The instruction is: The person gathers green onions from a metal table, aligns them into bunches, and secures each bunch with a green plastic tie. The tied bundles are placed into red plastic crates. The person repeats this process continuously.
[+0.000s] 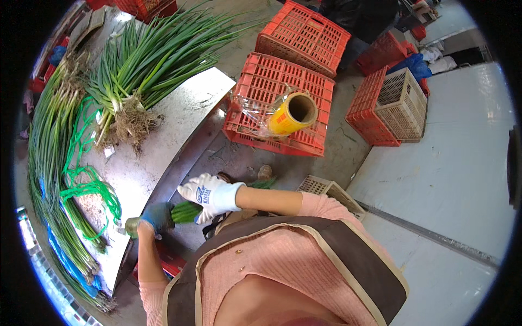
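My left hand [157, 217], in a blue-coated glove and blurred, grips a bundle of green onion stalks [185, 212] beyond the table's front edge. Beside that wrist is an olive-green rounded object [131, 227]; its kind is unclear. My right hand [208, 196], in a white glove bearing blue writing, lies over the bundle's right end. Its thumb is spread from the fingers, and the palm is hidden. On the metal table [191, 98], a large bunch of green onions [126, 85] lies with its roots towards me. Green plastic netting or twine [91, 189] trails beside it.
More green onions [49, 150] lie along the table's far left side, over blue plastic [61, 252]. Upturned red crates [281, 81] stand ahead, bearing a yellow roll of clear film [291, 114]. Red and cream crates [401, 108] stand to the right. A person in dark clothes [359, 18] is beyond.
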Demonstrator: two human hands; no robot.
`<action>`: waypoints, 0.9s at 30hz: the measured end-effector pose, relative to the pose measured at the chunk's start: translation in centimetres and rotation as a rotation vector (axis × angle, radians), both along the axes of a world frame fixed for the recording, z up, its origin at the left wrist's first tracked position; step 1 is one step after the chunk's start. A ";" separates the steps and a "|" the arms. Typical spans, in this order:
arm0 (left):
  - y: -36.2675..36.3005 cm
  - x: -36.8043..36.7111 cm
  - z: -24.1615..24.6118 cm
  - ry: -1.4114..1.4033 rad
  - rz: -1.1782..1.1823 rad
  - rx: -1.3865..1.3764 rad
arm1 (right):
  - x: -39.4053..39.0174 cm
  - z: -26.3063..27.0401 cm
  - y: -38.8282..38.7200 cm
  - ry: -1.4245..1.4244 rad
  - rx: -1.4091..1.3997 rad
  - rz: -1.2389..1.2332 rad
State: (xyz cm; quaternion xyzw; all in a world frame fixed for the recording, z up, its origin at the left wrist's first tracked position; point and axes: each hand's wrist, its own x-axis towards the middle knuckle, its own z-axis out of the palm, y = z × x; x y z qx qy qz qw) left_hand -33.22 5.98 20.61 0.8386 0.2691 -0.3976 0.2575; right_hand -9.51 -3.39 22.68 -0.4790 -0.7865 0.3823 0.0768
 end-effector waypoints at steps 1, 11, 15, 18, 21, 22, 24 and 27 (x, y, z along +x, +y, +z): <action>0.3 2.4 2.1 -0.044 -0.026 0.041 | 0.7 1.1 0.2 -0.028 0.078 -0.012; -2.2 21.7 10.6 -0.451 -0.414 0.045 | 12.3 5.4 -6.7 0.028 -0.187 -0.385; -2.7 23.2 10.7 -0.612 -0.472 0.080 | 12.1 6.2 -8.4 -0.070 -0.179 -0.539; -1.8 22.2 10.4 -0.725 -0.508 0.129 | 11.1 7.1 -8.0 -0.144 -0.122 -0.576; -1.2 20.9 10.1 -0.713 -0.457 0.225 | 9.8 7.7 -6.9 -0.249 -0.091 -0.581; -1.1 20.6 10.1 -0.848 -0.491 0.349 | 9.5 7.8 -6.5 -0.257 -0.101 -0.574; -1.3 19.6 10.3 -1.019 -0.584 0.587 | 9.3 7.9 -5.9 -0.219 -0.139 -0.567; -1.3 17.6 10.7 -1.400 -0.461 0.316 | 10.3 8.5 -5.5 -0.057 -0.266 -0.710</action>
